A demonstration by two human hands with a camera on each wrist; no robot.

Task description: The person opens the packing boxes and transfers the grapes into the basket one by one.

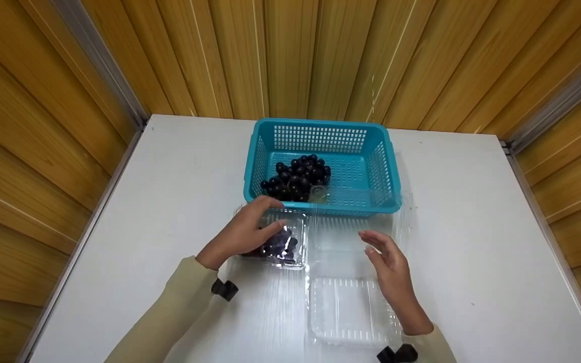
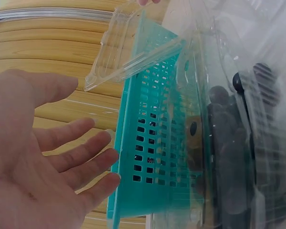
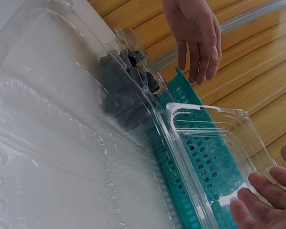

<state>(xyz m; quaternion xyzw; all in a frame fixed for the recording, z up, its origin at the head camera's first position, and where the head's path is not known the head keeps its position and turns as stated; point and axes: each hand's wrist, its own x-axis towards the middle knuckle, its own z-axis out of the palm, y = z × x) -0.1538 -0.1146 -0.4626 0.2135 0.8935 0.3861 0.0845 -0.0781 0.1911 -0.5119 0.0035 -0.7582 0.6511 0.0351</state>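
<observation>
A clear plastic clamshell box (image 1: 298,257) holds dark grapes (image 1: 286,243) at the middle of the table. Over it hovers my left hand (image 1: 244,232), fingers loosely spread and nothing in them; its palm and straight fingers show in the left wrist view (image 2: 71,157). My right hand (image 1: 394,275) is to the right, fingers slightly bent and empty. A raised clear lid (image 3: 214,117) stands by its fingers (image 3: 260,191); whether they touch is hard to tell. Another clear plastic tray (image 1: 351,335) without grapes lies nearer to me.
Behind the boxes stands a blue-green perforated basket (image 1: 321,123) with a heap of dark grapes (image 1: 300,174) in its left half. The clear lid overlaps its front rim. Wood-slat walls (image 1: 290,55) enclose the white table (image 1: 184,191) at the back and sides.
</observation>
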